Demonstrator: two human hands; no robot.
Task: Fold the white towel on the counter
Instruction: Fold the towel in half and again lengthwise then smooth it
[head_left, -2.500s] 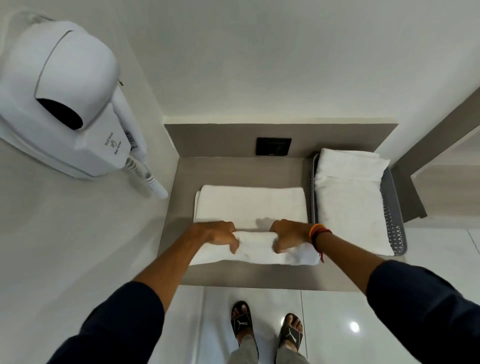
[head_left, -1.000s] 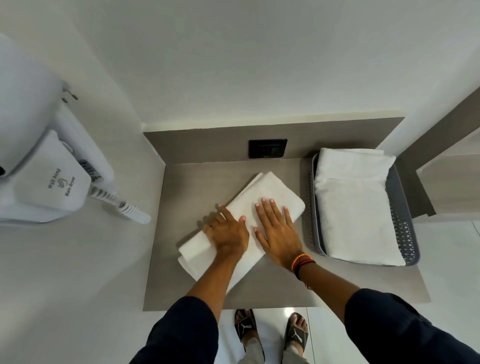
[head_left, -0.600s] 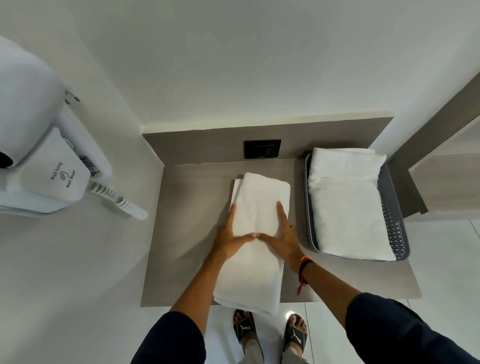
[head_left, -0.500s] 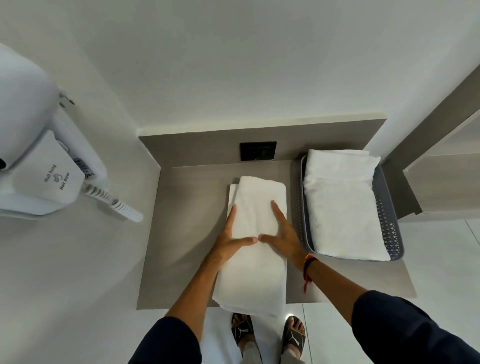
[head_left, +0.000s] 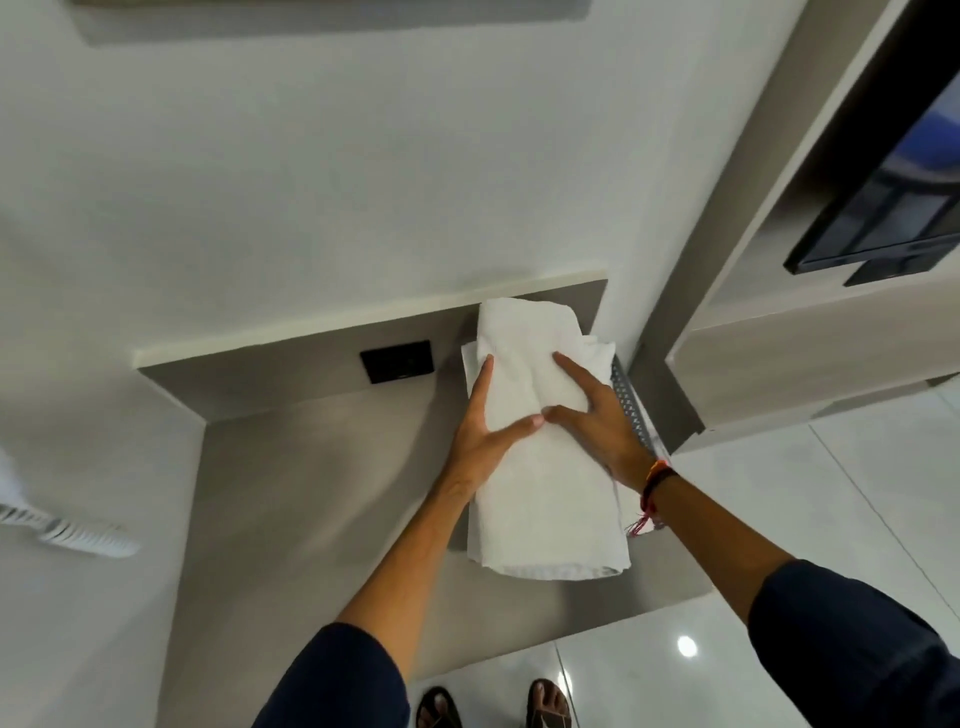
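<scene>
both hands, the left hand (head_left: 485, 421) and right hand (head_left: 597, 415), clasp the folded white towel (head_left: 545, 493) from either side above the grey basket (head_left: 631, 402) at the counter (head_left: 311, 493) end; unsupported layers could sag and unfold.

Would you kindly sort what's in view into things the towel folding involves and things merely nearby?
In the job: folded white cloth towel, grey counter, left hand, right hand.

Merely nearby: grey perforated plastic basket, black wall socket, white coiled cord, dark sandals.
</scene>
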